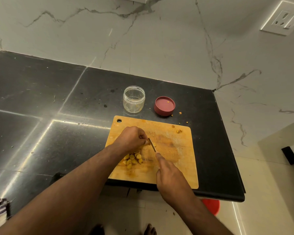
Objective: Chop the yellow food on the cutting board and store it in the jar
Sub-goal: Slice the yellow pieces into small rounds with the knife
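Yellow food pieces (132,159), cut into small rounds, lie in a loose heap on the rectangular wooden cutting board (176,150), toward its 8 o'clock part, just below the left hand. The left hand (132,137) is curled, with its fingertips pinching a small piece of the food against the board; that piece is mostly hidden by the fingers. The right hand (171,178) grips the handle of a thin knife (152,145), with the index finger stretched along the back of the blade. The blade points toward 11 o'clock, and its tip is touching or just beside the left fingertips. A few yellow crumbs (178,131) rest near the board's 1 o'clock corner.

At 12 o'clock from the board, on the dark stone counter (58,116), stands a small clear round jar (134,99), upright and open. It holds no pieces, only some yellow traces on the wall. At 3 o'clock from the jar, near but apart from it, lies the dark red round lid (164,106), turned inner side up, with a tiny yellow speck inside.
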The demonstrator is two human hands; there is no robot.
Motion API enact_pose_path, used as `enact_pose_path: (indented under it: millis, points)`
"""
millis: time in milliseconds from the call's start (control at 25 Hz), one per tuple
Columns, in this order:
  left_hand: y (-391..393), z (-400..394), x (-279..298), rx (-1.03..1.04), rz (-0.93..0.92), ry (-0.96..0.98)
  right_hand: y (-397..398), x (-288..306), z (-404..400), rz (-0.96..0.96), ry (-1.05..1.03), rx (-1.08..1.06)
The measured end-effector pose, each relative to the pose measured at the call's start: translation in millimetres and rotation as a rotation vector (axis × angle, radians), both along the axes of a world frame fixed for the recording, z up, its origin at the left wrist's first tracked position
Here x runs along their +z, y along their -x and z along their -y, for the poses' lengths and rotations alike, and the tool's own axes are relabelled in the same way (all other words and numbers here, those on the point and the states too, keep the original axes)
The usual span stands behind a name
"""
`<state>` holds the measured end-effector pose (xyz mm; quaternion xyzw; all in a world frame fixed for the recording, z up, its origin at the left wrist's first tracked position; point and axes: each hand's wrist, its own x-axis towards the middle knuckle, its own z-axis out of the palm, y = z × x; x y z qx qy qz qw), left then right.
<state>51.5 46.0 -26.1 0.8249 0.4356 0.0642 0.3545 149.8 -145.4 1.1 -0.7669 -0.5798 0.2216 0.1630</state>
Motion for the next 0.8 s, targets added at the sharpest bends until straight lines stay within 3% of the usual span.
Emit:
enact_pose_path:
  millis: [280, 800]
  points:
    - [-1.6, 0.4, 2.5, 0.004, -0.009, -0.004, -9.9, -2.4, -14.9, 0.038, 0.049, 0.043]
    - [-2.6, -0.1, 5.5, 0.003, -0.024, 0.027, -2.2, 5.2, 12.5, -0.086, -0.027, -0.054]
